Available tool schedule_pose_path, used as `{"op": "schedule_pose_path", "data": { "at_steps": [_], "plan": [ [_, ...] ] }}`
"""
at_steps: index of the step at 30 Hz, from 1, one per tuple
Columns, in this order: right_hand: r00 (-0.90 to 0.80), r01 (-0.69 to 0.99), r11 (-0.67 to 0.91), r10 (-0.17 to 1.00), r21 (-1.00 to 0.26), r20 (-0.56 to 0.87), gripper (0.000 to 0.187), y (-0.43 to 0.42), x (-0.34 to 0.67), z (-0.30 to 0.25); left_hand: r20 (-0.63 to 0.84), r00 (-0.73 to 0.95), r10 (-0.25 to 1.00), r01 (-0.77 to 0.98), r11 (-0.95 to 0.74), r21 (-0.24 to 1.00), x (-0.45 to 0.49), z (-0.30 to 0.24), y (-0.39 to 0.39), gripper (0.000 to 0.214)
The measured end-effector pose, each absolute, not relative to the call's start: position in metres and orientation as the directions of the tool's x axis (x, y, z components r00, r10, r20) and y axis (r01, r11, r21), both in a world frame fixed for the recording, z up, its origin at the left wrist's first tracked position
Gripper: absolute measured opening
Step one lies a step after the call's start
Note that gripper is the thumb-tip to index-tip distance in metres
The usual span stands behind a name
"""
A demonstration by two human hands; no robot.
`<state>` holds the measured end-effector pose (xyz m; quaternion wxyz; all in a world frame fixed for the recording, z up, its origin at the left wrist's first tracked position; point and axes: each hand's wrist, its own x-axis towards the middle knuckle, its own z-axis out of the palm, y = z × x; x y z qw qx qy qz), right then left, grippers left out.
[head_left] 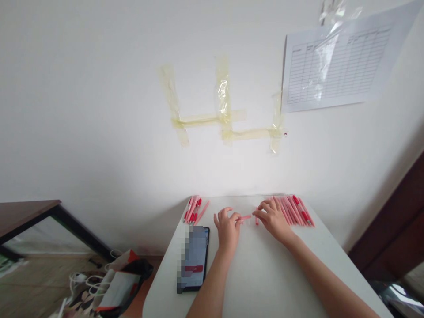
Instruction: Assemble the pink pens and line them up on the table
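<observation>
My left hand (228, 227) is closed with thumb and forefinger on a pink pen barrel (245, 217), which points to the right. My right hand (272, 217) is just beyond the barrel's end, its fingertips pinched together. Whatever they may hold is too small to make out. Below those fingertips a short pink and red pen part (256, 221) lies on the white table (261, 274). Right of my right hand, several pink pens (291, 211) lie in a row, with a red pen (301, 211) among them. A smaller group of pink and red pens (195, 211) is at the back left corner.
A phone (195, 260) lies on the table's left side. The wall (115, 110) rises behind the table, with yellowed tape (223, 101) and a printed sheet (334, 66) on it. Bags and cables (112, 282) are on the floor at left, beside a dark-framed table (33, 212).
</observation>
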<state>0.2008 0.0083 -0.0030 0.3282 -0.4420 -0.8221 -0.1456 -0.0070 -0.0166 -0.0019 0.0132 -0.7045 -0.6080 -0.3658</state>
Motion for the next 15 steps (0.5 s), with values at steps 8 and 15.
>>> {"op": "schedule_pose_path", "data": {
  "at_steps": [8, 15],
  "plan": [
    [-0.348, 0.839, 0.537, 0.648, -0.083, 0.678, 0.020, 0.010, 0.212, -0.002, 0.526, -0.044, 0.849, 0.865, -0.231, 0.446, -0.009, -0.002, -0.015, 0.009],
    [-0.349, 0.835, 0.543, 0.652, -0.094, 0.673, 0.017, 0.009, 0.206, 0.000, 0.523, -0.028, 0.852, 0.859, -0.248, 0.449, -0.009, -0.001, -0.016, 0.009]
  ]
}}
